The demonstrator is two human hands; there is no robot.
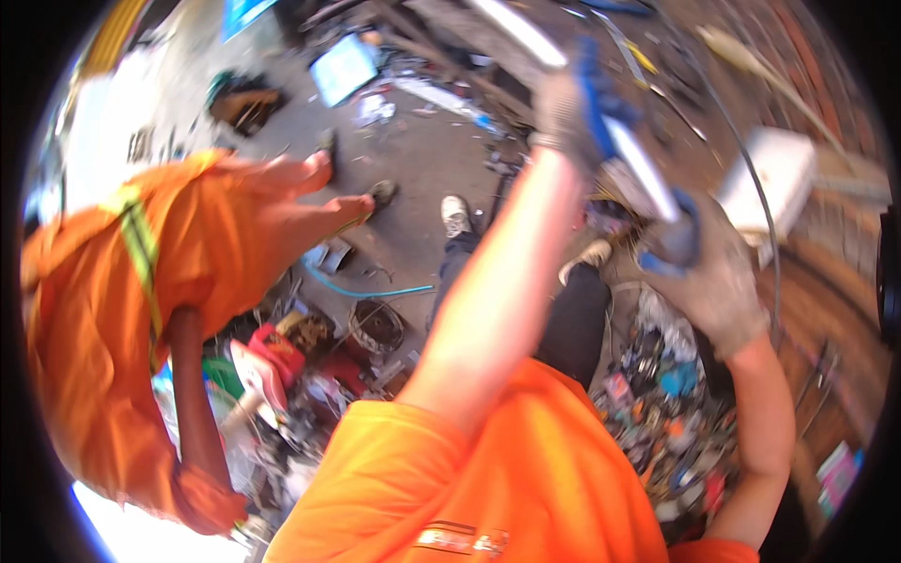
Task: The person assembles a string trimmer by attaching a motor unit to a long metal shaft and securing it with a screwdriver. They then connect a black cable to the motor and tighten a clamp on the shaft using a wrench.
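Observation:
A long white bar (640, 167), straight and slim and blurred by motion, runs slantwise from the top of the view down toward the right. My left hand (569, 108), in a grey glove with a blue palm, is closed around its middle stretch. At its lower end my right hand (706, 267), gloved the same way, has its thumb and fingers curled around the tip. The bar is held up off the floor, above a wooden bench area. Its far end leaves the picture at the top.
A co-worker in orange (202, 253) bends over at the left. Mixed scrap (671, 403) lies heaped beside my legs, with more on the left around a round basket (375, 326). A white block (770, 183) and a dark cable (751, 159) are at the right.

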